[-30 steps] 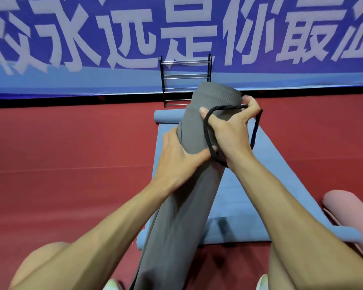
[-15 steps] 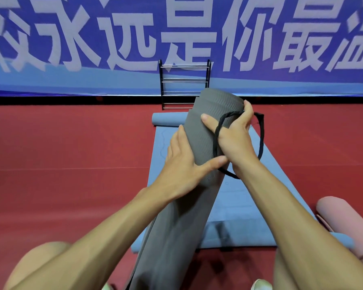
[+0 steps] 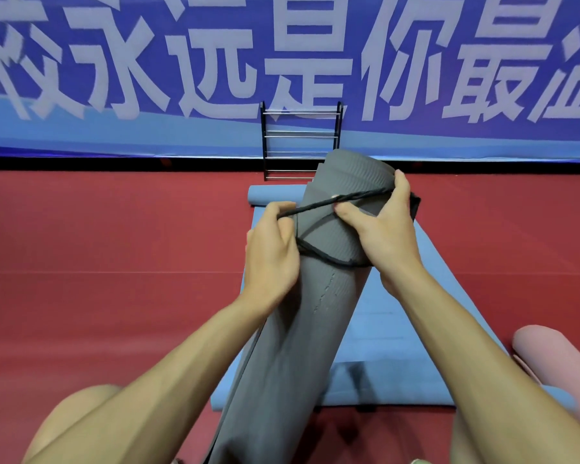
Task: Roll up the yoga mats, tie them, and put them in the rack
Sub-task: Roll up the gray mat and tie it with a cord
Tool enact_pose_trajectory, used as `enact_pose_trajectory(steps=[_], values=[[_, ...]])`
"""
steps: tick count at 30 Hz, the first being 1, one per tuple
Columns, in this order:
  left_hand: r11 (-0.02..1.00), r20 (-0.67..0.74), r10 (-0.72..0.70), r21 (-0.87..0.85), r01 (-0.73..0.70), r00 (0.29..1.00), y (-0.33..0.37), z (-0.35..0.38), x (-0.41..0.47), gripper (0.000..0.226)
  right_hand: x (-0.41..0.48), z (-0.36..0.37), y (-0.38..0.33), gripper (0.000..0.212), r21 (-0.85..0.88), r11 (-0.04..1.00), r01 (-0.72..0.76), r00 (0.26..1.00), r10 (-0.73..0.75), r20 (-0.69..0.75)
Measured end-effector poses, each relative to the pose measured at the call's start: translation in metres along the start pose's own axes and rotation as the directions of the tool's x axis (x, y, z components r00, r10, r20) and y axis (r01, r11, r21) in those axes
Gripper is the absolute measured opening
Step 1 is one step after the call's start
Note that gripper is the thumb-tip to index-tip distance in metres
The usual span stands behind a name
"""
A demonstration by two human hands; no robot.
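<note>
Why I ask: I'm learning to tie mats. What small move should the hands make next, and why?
Probably draw the hands apart to cinch the cord: the left hand pinches one strand, the right hand holds the other side, a lower loop sags loose across the rolled grey mat, and no knot shows.

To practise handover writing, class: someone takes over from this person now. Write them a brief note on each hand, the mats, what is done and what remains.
Left hand pinches the thin black cord; right hand grips it against the rolled grey foam mat.
Grey mat leans over the flat blue mat; rolled pink mat lies right; black metal rack stands beyond.
Done: grey rolled, cord looped round. Left: knot it, rack it, roll blue.
</note>
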State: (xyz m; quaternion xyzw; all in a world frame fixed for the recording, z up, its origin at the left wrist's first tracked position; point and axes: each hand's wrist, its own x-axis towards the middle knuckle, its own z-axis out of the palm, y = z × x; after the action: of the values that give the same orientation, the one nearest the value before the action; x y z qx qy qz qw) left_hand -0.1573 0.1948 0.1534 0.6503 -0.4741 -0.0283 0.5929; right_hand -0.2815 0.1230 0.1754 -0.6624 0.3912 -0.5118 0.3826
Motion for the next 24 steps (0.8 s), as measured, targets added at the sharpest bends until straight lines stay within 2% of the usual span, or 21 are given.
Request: enact_pose_trajectory(steps=[2,4,6,9,11,14,16,18,20,22,24], values=[[0.996,-0.015,-0.076,-0.057,0.075,0.997,-0.005,-0.005,0.01,0.048,0.0,-0.003,-0.001,0.088,0.065,0.998,-0.005,1.0,0.005,-0.003],[0.978,-0.025,-0.163,-0.134,0.159,0.986,-0.011,-0.009,0.018,0.046,0.002,-0.008,-0.001,0.062,0.161,0.987,-0.023,1.0,0.023,0.006],[0.954,-0.031,-0.229,-0.206,0.218,0.973,-0.013,-0.016,0.022,0.041,0.005,-0.014,0.0,0.051,0.178,0.984,-0.029,0.999,0.026,0.019],[0.936,-0.023,-0.255,-0.259,0.24,0.967,-0.012,-0.022,0.025,0.039,0.005,-0.02,-0.001,0.043,0.016,0.998,0.064,0.998,-0.064,0.002],[0.962,-0.051,-0.188,-0.211,0.174,0.981,-0.004,-0.025,0.024,0.04,0.006,-0.025,-0.001,0.038,-0.103,0.982,0.158,0.986,-0.162,-0.027],[0.989,-0.094,-0.111,-0.113,0.1,0.989,0.011,-0.029,0.026,0.037,0.01,-0.031,-0.002,0.034,-0.17,0.946,0.277,0.958,-0.286,-0.031],[0.99,-0.084,-0.139,-0.043,0.136,0.987,0.017,-0.033,0.029,0.067,0.012,-0.031,-0.004,0.023,-0.165,0.931,0.325,0.942,-0.335,-0.034],[0.982,-0.058,-0.185,-0.041,0.183,0.981,0.019,-0.036,0.032,0.085,0.015,-0.031,-0.01,0.012,-0.197,0.897,0.396,0.905,-0.418,-0.084],[0.971,-0.045,-0.232,-0.063,0.229,0.972,0.023,-0.04,0.032,0.085,0.02,-0.031,-0.018,0.016,-0.294,0.833,0.469,0.842,-0.522,-0.136],[0.962,-0.039,-0.247,-0.131,0.24,0.968,0.026,-0.04,0.033,0.074,0.029,-0.033,-0.026,0.024,-0.321,0.816,0.481,0.81,-0.554,-0.194],[0.957,-0.003,-0.237,-0.17,0.233,0.972,0.027,-0.038,0.035,0.074,0.038,-0.034,-0.028,0.029,-0.333,0.819,0.467,0.798,-0.553,-0.242]])
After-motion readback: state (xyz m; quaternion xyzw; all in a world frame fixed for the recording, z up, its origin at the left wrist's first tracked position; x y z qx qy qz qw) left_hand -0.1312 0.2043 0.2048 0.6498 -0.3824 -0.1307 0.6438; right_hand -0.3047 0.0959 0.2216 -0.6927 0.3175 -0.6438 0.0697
